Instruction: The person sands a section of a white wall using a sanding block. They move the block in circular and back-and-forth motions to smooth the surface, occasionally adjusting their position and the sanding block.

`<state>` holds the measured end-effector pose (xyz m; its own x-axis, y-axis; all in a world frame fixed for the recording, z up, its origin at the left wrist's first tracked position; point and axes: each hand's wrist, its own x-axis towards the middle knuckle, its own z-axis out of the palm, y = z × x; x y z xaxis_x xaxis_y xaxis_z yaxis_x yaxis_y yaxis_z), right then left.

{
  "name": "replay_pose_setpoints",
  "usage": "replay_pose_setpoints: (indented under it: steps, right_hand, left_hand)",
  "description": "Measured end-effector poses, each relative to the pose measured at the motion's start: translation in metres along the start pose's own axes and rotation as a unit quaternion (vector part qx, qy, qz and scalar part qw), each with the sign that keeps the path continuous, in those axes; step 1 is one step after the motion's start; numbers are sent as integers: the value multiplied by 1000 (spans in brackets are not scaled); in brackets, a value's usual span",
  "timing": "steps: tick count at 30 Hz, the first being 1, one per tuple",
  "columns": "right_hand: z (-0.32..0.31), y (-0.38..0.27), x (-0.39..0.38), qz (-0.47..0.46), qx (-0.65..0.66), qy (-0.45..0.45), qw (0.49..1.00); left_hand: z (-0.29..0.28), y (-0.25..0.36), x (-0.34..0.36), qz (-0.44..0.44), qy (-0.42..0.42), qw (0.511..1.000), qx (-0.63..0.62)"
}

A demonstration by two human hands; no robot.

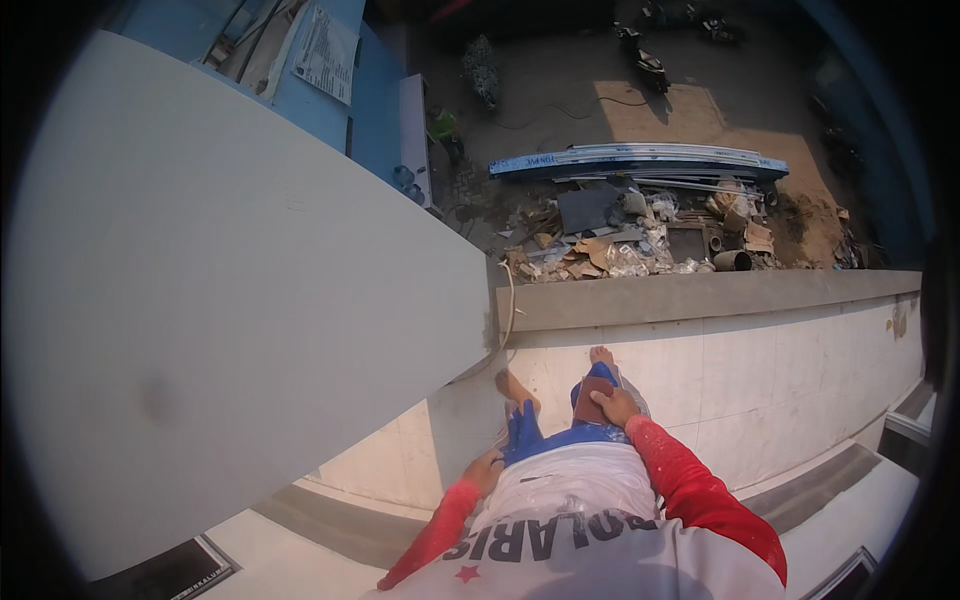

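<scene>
My right hand (616, 408) grips a flat reddish-brown sheet (590, 388), which looks like sandpaper, over my blue-trousered right leg (580, 433). My left hand (484, 470) is by my left hip at the blue trousers, fingers curled; what they hold, if anything, is hidden. My bare feet (519, 390) are on a white ledge (760, 380). A large pale grey panel (230, 280) fills the left side, beside my left arm.
A grey parapet (700, 300) edges the ledge, with a pale cable (510, 305) over its left end. Down below are a rubble heap (620, 250), a bundle of long strips (640, 160), parked motorbikes (650, 70) and a person in green (443, 130).
</scene>
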<state>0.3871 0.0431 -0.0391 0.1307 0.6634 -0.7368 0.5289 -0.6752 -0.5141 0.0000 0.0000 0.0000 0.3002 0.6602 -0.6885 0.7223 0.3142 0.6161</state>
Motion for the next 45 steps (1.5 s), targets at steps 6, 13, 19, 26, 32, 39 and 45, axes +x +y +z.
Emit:
replay_pose_setpoints:
  steps: [6, 13, 19, 26, 32, 39, 45]
  right_hand:
    - [44, -4, -54, 158, 500, -97, 846]
    - [44, 8, -17, 203, 489, -268, 805]
    - [109, 103, 178, 96, 140, -196, 966]
    - [165, 131, 256, 70, 290, -99, 949]
    - [145, 100, 247, 130, 418, -180, 881]
    - [130, 93, 246, 148, 483, -122, 855]
    - [138, 93, 249, 175, 532, -126, 819]
  left_hand:
    - [-45, -10, 14, -30, -119, 984, 128]
    - [-24, 22, 13, -36, -339, 918, 201]
    - [50, -7, 144, -151, -310, 928, -143]
    - [108, -122, 376, -41, 166, 984, -47]
    - [106, -182, 552, 134, 298, 901, 285]
    - [96, -181, 646, -86, 122, 847, 511]
    - [100, -173, 655, -73, -14, 854, 514]
